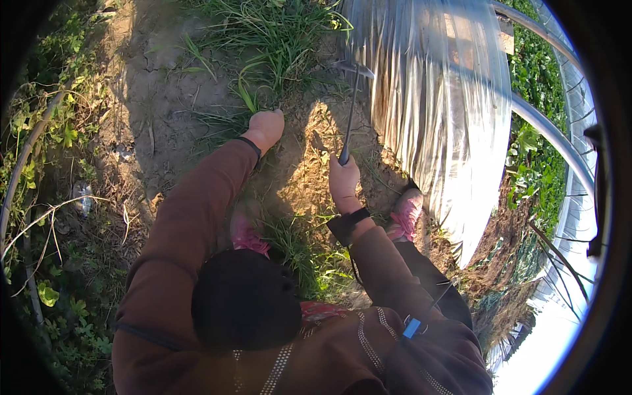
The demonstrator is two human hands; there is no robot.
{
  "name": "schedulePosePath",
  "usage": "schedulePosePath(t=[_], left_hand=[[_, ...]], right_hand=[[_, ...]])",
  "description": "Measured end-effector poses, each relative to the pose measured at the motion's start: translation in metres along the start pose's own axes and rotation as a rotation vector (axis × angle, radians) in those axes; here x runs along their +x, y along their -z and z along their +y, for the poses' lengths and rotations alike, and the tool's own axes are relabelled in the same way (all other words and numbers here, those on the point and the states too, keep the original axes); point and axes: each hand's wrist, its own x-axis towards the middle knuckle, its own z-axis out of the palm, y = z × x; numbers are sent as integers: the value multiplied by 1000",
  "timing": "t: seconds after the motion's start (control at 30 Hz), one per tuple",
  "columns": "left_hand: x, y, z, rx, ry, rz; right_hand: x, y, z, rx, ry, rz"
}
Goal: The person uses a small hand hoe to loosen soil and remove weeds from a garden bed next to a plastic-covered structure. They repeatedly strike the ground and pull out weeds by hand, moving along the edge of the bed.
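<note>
My right hand (344, 178) is closed round the dark grip of a small hand hoe (351, 111). The hoe's thin shaft points away from me, and its metal blade is near the ground beside the edge of a plastic sheet (419, 98). Curled at the edge of a grass clump (281, 44) is my left hand (266, 128), its back towards the camera. Long green blades lie against and beside it. Its fingertips are hidden, so whether it grips any grass cannot be told.
Clear plastic film slopes down on the right, with curved metal hoops (553, 133) and leafy green plants (538, 94) beyond. Vines and dry stems (59, 143) line the left. Pink shoes (407, 215) stand on soil among grass (301, 256). Bare earth (163, 103) lies left of the clump.
</note>
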Motion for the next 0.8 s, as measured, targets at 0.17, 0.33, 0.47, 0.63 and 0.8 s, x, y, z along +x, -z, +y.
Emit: schedulePosePath(t=[0.17,0.33,0.47,0.63,0.8], left_hand=[[-4,7,-3,-86,-40,-2],[-7,12,-3,-104,-15,-18],[-10,14,-3,-127,4,-22],[-11,17,0,-117,3,-55],[-13,20,-1,-101,16,-80]], right_hand=[[-47,-9,7,-404,-209,-435],[-36,-2,4,-341,-208,-236],[-18,3,-12,-102,-191,-128],[-20,1,-2,-432,-143,-557],[-17,11,8,-320,-117,-328]])
